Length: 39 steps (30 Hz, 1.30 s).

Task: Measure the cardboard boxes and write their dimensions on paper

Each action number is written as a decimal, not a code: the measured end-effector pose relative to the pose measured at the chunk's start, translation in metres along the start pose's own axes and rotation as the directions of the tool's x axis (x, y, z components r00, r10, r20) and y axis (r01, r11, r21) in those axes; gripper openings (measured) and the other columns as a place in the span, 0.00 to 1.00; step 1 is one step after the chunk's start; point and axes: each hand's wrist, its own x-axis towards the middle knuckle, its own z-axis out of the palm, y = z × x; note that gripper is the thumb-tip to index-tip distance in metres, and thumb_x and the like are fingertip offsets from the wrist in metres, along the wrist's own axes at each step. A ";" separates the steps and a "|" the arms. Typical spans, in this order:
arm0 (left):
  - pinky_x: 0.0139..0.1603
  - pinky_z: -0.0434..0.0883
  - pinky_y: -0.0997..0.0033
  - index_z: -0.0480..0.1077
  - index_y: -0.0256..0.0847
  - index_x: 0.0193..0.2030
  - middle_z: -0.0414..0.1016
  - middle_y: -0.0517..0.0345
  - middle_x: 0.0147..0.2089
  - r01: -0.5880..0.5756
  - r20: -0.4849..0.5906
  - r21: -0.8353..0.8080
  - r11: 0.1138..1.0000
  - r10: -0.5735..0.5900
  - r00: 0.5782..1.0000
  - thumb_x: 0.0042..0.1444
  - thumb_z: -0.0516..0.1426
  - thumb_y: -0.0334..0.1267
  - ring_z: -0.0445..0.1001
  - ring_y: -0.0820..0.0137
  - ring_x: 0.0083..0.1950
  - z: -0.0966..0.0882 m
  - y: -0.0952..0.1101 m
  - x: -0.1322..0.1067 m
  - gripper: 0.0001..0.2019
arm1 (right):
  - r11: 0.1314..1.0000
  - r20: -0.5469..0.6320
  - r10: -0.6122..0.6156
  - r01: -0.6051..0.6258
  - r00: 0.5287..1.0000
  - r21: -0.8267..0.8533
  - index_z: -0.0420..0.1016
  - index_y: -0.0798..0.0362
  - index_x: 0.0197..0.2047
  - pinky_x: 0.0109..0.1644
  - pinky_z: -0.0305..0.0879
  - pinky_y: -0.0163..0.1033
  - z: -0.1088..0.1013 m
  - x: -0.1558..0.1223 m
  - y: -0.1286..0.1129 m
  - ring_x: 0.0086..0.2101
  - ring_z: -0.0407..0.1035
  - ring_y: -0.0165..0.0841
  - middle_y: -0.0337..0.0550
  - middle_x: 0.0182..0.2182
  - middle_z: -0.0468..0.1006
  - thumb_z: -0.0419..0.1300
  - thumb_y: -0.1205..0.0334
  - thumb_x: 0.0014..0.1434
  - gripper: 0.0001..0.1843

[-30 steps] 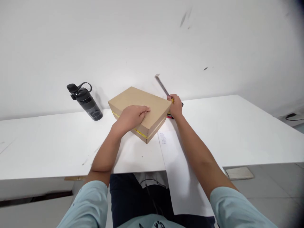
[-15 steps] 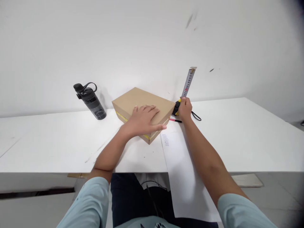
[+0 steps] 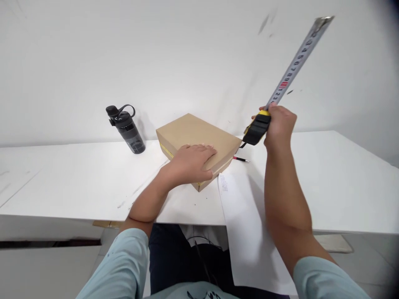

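My left hand (image 3: 193, 164) lies flat with spread fingers on top of a brown cardboard box (image 3: 199, 131), which has yellow tape along its side. My right hand (image 3: 280, 124) is wrapped round a black and yellow tape measure (image 3: 257, 128), raised above the table to the right of the box. Its silver blade (image 3: 294, 66) sticks out up and to the right, with black numbers and a red mark showing. Beside the box's right corner lies a red and black pen (image 3: 241, 159), partly hidden by the box.
On the left, a dark water bottle (image 3: 126, 131) with a loop on its lid stands on the white table (image 3: 77, 178). White paper (image 3: 246, 232) hangs over the table's front edge. A white wall (image 3: 187, 54) rises behind.
My right hand has lifted the tape measure up and toward me, and the blade now leans further right. My left hand has stayed on the box. The view has shifted slightly.
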 end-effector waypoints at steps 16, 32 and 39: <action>0.67 0.73 0.59 0.69 0.51 0.73 0.79 0.58 0.70 -0.022 -0.123 -0.183 0.983 0.000 0.992 0.70 0.58 0.58 0.78 0.55 0.68 -0.017 -0.009 -0.024 0.29 | 0.860 0.532 0.356 -0.492 0.768 0.135 0.75 0.47 0.45 0.33 0.79 0.50 0.023 -0.068 -0.092 0.33 0.80 0.42 0.43 0.42 0.83 0.71 0.51 0.55 0.18; 0.79 0.65 0.48 0.38 0.55 0.84 0.44 0.47 0.87 -0.237 -0.349 -0.226 0.945 0.148 0.925 0.64 0.67 0.52 0.52 0.49 0.85 0.017 -0.005 0.021 0.52 | 0.959 0.412 0.201 -0.264 0.889 0.102 0.75 0.48 0.37 0.54 0.79 0.50 0.067 -0.076 -0.061 0.47 0.79 0.44 0.45 0.37 0.80 0.63 0.39 0.58 0.20; 0.75 0.72 0.50 0.46 0.47 0.83 0.63 0.43 0.79 -0.131 -0.403 -0.316 0.940 -0.008 0.915 0.63 0.66 0.61 0.67 0.48 0.77 0.013 0.005 0.008 0.50 | 0.996 0.352 -0.026 0.055 0.936 -0.071 0.81 0.38 0.49 0.67 0.71 0.58 0.063 -0.098 -0.067 0.59 0.74 0.44 0.44 0.54 0.81 0.59 0.38 0.69 0.17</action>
